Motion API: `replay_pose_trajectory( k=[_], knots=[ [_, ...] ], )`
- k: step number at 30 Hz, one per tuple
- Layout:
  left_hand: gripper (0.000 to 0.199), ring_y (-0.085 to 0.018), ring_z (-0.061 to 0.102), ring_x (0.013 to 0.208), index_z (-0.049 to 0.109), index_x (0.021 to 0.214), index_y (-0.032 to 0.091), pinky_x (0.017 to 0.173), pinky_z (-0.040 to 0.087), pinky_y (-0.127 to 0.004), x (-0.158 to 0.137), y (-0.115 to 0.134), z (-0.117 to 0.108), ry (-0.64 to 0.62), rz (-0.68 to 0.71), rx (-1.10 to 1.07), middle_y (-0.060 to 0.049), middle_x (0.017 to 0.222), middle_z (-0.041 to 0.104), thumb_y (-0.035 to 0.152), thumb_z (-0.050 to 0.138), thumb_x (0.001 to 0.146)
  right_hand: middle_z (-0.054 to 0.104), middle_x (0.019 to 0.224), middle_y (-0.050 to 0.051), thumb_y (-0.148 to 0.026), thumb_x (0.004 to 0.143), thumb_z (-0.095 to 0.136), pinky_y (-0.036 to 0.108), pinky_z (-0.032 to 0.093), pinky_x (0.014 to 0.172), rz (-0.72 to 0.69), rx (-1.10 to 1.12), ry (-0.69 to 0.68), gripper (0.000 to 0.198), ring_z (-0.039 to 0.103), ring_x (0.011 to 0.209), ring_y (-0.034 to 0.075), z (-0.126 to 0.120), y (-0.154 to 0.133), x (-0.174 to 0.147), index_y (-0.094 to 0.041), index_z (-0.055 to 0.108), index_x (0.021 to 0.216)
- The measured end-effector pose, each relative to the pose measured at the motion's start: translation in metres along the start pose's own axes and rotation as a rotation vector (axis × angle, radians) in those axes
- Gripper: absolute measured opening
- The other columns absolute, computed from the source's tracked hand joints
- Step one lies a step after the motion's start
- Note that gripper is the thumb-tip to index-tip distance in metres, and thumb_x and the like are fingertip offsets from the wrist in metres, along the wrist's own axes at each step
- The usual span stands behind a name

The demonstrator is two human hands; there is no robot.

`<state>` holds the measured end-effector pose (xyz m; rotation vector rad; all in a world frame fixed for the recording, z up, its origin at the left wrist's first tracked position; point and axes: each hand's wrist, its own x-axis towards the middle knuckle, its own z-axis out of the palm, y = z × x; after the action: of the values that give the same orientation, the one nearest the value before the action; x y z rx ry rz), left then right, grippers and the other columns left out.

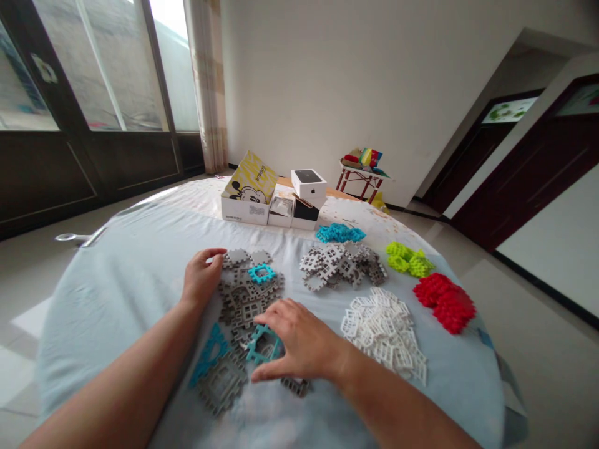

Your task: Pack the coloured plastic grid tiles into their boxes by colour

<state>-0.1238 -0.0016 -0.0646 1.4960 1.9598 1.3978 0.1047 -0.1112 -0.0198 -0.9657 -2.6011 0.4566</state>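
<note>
My left hand [204, 274] is at the left edge of a pile of grey interlocking building pieces [246, 305]. Its fingers are curled together beside a solid grey piece [235, 257]; what they hold, if anything, is hidden. My right hand [302, 340] is over the near end of the pile, thumb and fingers apart around a blue square frame piece [262, 344]. A smaller blue piece [261, 273] lies on top of the pile. Nearer to me are another blue piece [211, 352] and a large grey frame piece [221, 381]. A dark grey piece [296, 386] shows partly below my right hand.
To the right lie heaps of grey [344, 265], white [384, 333], red [444, 302], lime green [409, 259] and blue pieces [340, 232]. A yellow-lidded box [246, 211] and a white phone box [309, 185] stand at the back of the cloth-covered round table [116, 274].
</note>
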Motion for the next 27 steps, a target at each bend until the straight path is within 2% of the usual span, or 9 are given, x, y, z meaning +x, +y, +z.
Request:
replay_pose_trajectory(
  k=[3,6,12,18,22,27],
  knots=[
    [0.038,-0.016,0.059,0.06,0.069,0.093,0.017,0.058,0.046,-0.025,0.0,0.0,-0.001,0.01,0.002,0.002,-0.003,0.075,0.068,0.035,0.044,0.069,0.052,0.112,0.011,-0.056,0.06,0.07,0.039,0.038,0.092,0.032,-0.056,-0.028,0.076,0.047,0.105,0.026,0.01,-0.001,-0.001,-0.018,0.048,0.122],
    [0.039,-0.016,0.058,0.058,0.069,0.093,0.017,0.058,0.046,-0.025,-0.001,-0.001,-0.002,0.014,0.005,0.009,-0.003,0.074,0.067,0.035,0.044,0.069,0.052,0.11,0.01,-0.049,0.065,0.07,0.037,0.04,0.091,0.07,-0.074,-0.019,0.069,0.048,0.103,0.024,0.014,0.007,0.0,-0.019,0.047,0.123],
    [0.038,-0.018,0.058,0.058,0.069,0.094,0.017,0.058,0.045,-0.026,-0.004,0.002,-0.004,0.014,0.024,0.038,-0.002,0.07,0.066,0.034,0.043,0.071,0.055,0.108,0.011,-0.046,0.067,0.069,0.038,0.039,0.091,0.203,-0.081,0.115,0.064,0.049,0.104,0.025,0.013,0.03,0.006,-0.017,0.051,0.12],
    [0.035,-0.02,0.06,0.069,0.069,0.09,0.016,0.068,0.047,-0.029,-0.012,0.009,-0.007,0.035,0.069,0.083,-0.006,0.08,0.067,0.032,0.044,0.071,0.055,0.11,0.011,-0.043,0.069,0.068,0.036,0.037,0.094,0.204,0.004,0.202,0.063,0.049,0.106,0.023,0.012,0.042,0.004,-0.015,0.049,0.123],
    [0.03,-0.022,0.06,0.079,0.069,0.086,0.018,0.077,0.046,-0.032,-0.021,0.012,-0.001,0.064,0.105,0.111,-0.008,0.09,0.066,0.029,0.045,0.071,0.056,0.109,0.011,-0.042,0.069,0.068,0.035,0.037,0.094,0.213,0.022,0.225,0.062,0.049,0.105,0.023,0.015,0.045,0.003,-0.014,0.051,0.122],
    [0.026,-0.025,0.057,0.094,0.068,0.085,0.019,0.086,0.042,-0.039,-0.028,0.017,0.012,0.194,0.059,0.154,-0.009,0.096,0.064,0.026,0.045,0.073,0.056,0.11,0.011,-0.04,0.066,0.07,0.036,0.037,0.095,0.216,0.008,0.231,0.063,0.049,0.106,0.023,0.018,0.05,0.003,-0.014,0.052,0.121]
  ],
)
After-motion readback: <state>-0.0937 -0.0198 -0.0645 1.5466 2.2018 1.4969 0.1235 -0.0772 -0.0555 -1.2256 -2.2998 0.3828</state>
